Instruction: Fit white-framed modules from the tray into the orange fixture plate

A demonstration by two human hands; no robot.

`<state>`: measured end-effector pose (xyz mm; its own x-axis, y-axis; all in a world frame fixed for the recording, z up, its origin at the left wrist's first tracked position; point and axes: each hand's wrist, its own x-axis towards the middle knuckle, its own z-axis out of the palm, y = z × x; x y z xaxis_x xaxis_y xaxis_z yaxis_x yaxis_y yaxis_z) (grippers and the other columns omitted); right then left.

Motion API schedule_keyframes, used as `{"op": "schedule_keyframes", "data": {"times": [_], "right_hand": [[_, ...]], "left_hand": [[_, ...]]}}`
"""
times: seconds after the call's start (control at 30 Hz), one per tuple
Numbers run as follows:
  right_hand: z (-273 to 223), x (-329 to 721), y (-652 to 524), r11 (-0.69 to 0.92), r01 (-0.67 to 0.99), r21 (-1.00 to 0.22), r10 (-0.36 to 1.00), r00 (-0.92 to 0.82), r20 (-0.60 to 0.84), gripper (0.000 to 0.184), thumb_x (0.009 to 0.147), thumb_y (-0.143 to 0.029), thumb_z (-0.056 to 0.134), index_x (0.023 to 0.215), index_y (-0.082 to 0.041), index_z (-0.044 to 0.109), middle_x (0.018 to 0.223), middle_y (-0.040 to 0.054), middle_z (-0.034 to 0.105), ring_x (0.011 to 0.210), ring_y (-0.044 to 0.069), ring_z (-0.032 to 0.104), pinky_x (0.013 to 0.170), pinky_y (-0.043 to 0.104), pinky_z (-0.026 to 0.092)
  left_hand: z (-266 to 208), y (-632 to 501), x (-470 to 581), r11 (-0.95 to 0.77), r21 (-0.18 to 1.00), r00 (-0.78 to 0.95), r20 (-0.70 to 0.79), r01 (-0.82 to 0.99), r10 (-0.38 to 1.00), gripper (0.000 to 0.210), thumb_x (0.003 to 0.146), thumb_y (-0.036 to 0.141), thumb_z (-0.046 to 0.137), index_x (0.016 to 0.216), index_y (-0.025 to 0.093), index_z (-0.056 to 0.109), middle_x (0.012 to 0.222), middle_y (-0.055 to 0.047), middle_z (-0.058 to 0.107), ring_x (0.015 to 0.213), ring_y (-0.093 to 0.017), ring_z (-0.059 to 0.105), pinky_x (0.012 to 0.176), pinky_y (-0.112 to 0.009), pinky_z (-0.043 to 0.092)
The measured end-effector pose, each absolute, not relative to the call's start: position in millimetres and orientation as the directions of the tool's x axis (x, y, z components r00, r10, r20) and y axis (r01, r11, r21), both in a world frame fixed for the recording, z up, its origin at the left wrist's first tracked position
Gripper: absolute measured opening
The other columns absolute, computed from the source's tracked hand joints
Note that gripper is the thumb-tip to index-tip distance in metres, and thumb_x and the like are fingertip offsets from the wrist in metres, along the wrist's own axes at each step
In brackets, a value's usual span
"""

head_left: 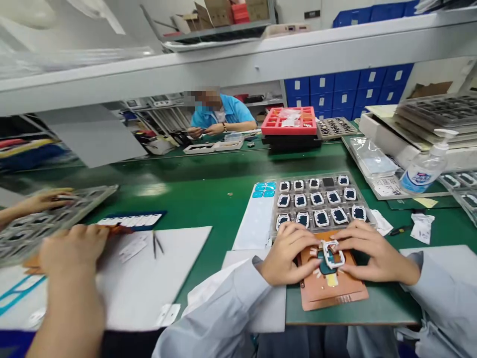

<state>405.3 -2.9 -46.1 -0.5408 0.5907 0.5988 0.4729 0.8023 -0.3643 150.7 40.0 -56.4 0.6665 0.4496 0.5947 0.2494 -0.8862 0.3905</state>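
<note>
Now two hands press one frame.

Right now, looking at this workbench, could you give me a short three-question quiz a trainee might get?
1. True or false: both hands press a small white frame onto the orange-brown flat jig plate.
2. What lies just beyond the jig? A) a red bin B) a clear plastic tray of white-framed dark parts C) a keyboard
3. Which clear container stands far right on the green table?

Key:
1. True: the left hand and right hand both touch the frame.
2. B
3. A clear pump bottle with a white dispenser.
</note>
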Motion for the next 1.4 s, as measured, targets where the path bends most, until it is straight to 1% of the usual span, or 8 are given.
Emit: {"op": "schedule_keyframes", "data": {"times": [0.1,0.2,0.53,0.8,0.97,1.17,1.3,1.4], "right_hand": [[-45.2,395.9,-10.4,0.794,0.492,-0.358,0.598,-0.523,0.607,0.024,0.083,-0.024,0.068,0.106,-0.02,0.065,0.11,0.0108,0.072,0.087,0.023,0.06,0.076,0.041,0.052],[-46.0,391.1,-13.4,0.797,0.484,-0.362,0.592,-0.508,0.625,0.023,0.083,-0.025,0.07,0.105,-0.02,0.064,0.11,0.0112,0.073,0.087,0.023,0.058,0.075,0.041,0.052],[-44.4,390.4,-12.7,0.795,0.476,-0.376,0.601,-0.54,0.589,0.023,0.087,-0.027,0.069,0.107,-0.018,0.064,0.114,0.0119,0.071,0.089,0.024,0.056,0.075,0.043,0.051],[-52.5,390.1,-11.2,0.735,0.516,-0.44,0.678,-0.541,0.498,0.016,0.08,-0.031,0.072,0.093,-0.024,0.066,0.104,0.0077,0.072,0.088,0.025,0.055,0.074,0.043,0.047],[-59.2,390.5,-9.8,0.693,0.478,-0.54,0.721,-0.458,0.52,0.039,0.074,-0.025,0.073,0.109,-0.024,0.058,0.1,0.0069,0.066,0.088,0.024,0.055,0.077,0.04,0.046],[-69.6,393.7,-5.8,0.522,0.2,-0.829,0.815,-0.405,0.415,0.045,0.078,-0.034,0.073,0.116,-0.026,0.051,0.109,0.0065,0.057,0.101,0.023,0.06,0.085,0.035,0.051],[-72.5,399.3,-1.9,0.249,-0.026,-0.968,0.875,-0.422,0.237,0.049,0.082,-0.048,0.071,0.119,-0.025,0.047,0.107,0.0064,0.066,0.102,0.024,0.065,0.087,0.036,0.05],[-69.1,400.5,-0.4,0.066,-0.179,-0.982,0.908,-0.396,0.134,0.055,0.077,-0.054,0.073,0.116,-0.025,0.047,0.099,0.0052,0.07,0.093,0.025,0.069,0.086,0.041,0.05]], "left_hand": [[-49.0,32.7,149.6,-0.842,0.46,0.654,0.55,0.282,0.519,0.052,0.075,0.057,0.074,0.111,0.021,0.064,0.102,-0.008,0.071,0.1,-0.027,0.058,0.092,-0.044,0.043],[-45.8,28.4,151.3,-0.814,0.429,0.644,0.503,0.392,0.576,0.061,0.067,0.063,0.078,0.109,0.021,0.065,0.108,-0.009,0.069,0.107,-0.03,0.055,0.095,-0.047,0.042],[-47.5,23.0,150.4,-0.819,0.411,0.651,0.503,0.4,0.569,0.059,0.068,0.058,0.081,0.11,0.021,0.065,0.108,-0.008,0.069,0.111,-0.03,0.052,0.097,-0.048,0.041],[-54.2,26.7,149.9,-0.758,0.536,0.681,0.396,0.373,0.616,0.049,0.067,0.058,0.081,0.098,0.023,0.068,0.121,-0.009,0.065,0.12,-0.033,0.044,0.102,-0.055,0.036],[-53.6,27.6,150.8,-0.723,0.636,0.716,0.368,0.272,0.593,0.066,0.072,0.057,0.078,0.13,0.034,0.059,0.13,-0.009,0.056,0.122,-0.031,0.041,0.108,-0.053,0.032],[-58.7,30.3,151.7,-0.797,0.535,0.754,0.391,0.282,0.529,0.081,0.075,0.058,0.075,0.146,0.039,0.041,0.142,-0.008,0.045,0.128,-0.034,0.034,0.111,-0.054,0.025],[-57.6,47.5,144.6,-0.812,0.476,0.64,0.516,0.338,0.569,0.055,0.087,0.053,0.063,0.138,0.033,0.052,0.134,-0.009,0.054,0.125,-0.03,0.038,0.109,-0.051,0.028],[-50.5,74.1,132.7,-0.656,0.475,0.39,0.545,0.586,0.742,0.029,0.093,0.042,0.055,0.118,0.029,0.064,0.126,-0.007,0.06,0.122,-0.028,0.043,0.106,-0.049,0.032]]}}
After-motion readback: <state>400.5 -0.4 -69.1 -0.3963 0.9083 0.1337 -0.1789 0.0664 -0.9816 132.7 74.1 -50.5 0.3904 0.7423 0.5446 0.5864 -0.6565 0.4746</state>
